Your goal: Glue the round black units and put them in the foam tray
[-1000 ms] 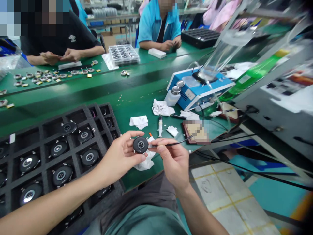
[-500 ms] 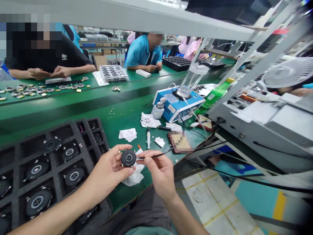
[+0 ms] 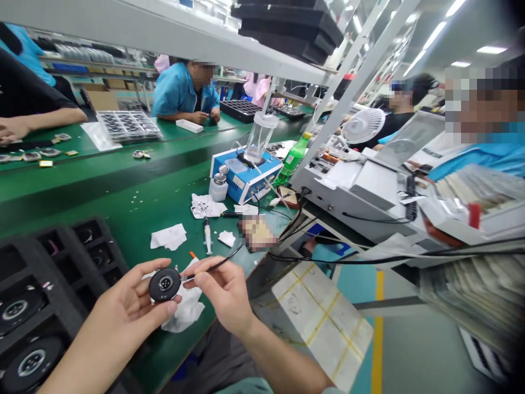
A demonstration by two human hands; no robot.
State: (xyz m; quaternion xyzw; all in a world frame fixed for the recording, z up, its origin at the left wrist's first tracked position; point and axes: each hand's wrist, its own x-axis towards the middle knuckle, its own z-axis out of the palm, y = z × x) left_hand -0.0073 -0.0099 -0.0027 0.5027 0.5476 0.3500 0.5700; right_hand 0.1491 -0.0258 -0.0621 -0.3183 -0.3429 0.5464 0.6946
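My left hand [image 3: 135, 312] grips a round black smartwatch body [image 3: 164, 284] by its rim, fingers behind and thumb at the lower edge. Its back, with a ring and small metal contacts in the middle, faces me. In my right hand [image 3: 223, 293], thumb and fingers pinch the end of a thin black cable [image 3: 225, 261]. The cable's pale tip meets or nearly meets the watch's right side; actual contact is too small to tell. Crumpled white tissue [image 3: 188, 312] lies on the green table below both hands.
A black foam tray [image 3: 77, 306] of watch bodies is at left. Ahead lie a syringe [image 3: 207, 236], tissues [image 3: 168, 237], a pump bottle [image 3: 219, 187] and a blue dispenser box [image 3: 241, 180]. A metal frame post [image 3: 348, 76] rises at right. People sit across the table.
The view has swung to the right, so the tray and table items sit further left. Both hands keep their hold on the watch body and cable.
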